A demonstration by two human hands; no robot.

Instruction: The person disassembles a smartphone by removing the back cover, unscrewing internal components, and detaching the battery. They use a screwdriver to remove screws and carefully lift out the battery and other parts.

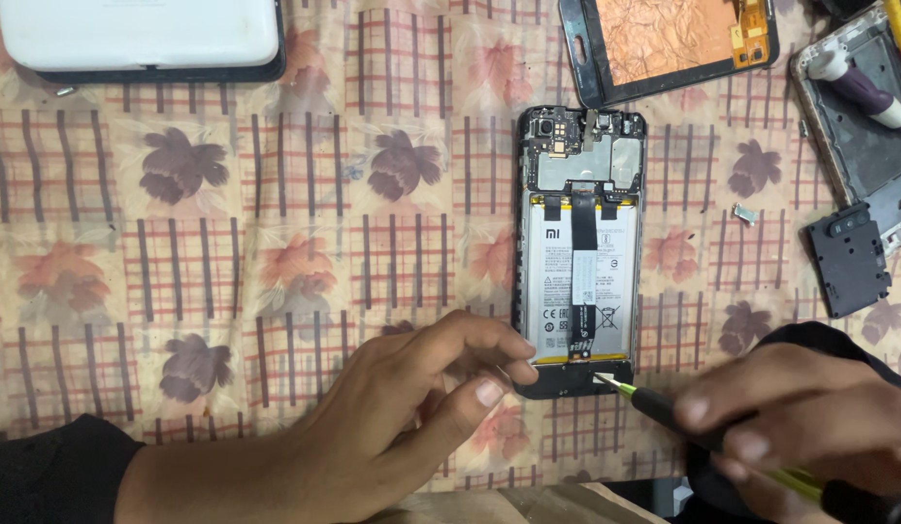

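Your right hand [809, 417] is closed around a screwdriver [722, 442] with a black-and-yellow shaft, fingers clamped on the handle. Its tip sits on the black bottom cover [576, 374] of the opened smartphone [578, 252], just ahead of your grip and to its left.

Your left hand [411, 408] holds nothing. The fingers are curled loosely, with thumb and fingertips pressing the phone's lower left corner to steady it, right beside the driver tip.

The phone lies face down on the patterned floral cloth [227, 252], directly ahead of both hands. Its back cover is already off. The white battery [581, 281] is exposed, with a black flex cable [584, 262] running down its middle. The upper board area [581, 150] at the far end looks uncovered.

The bottom cover is still seated. My judgement: teardown is partly done, and the lower screws and cover are still left. Battery and cable are not yet lifted.

Ahead of your right hand and further right lies a loose black plastic cover [848, 257], with a small metal bracket [744, 213] beside it. Far ahead is a detached screen with copper-coloured backing [669, 39]. A metal frame [858, 126] sits at the far right. A white box [140, 34] is far ahead of the left hand.
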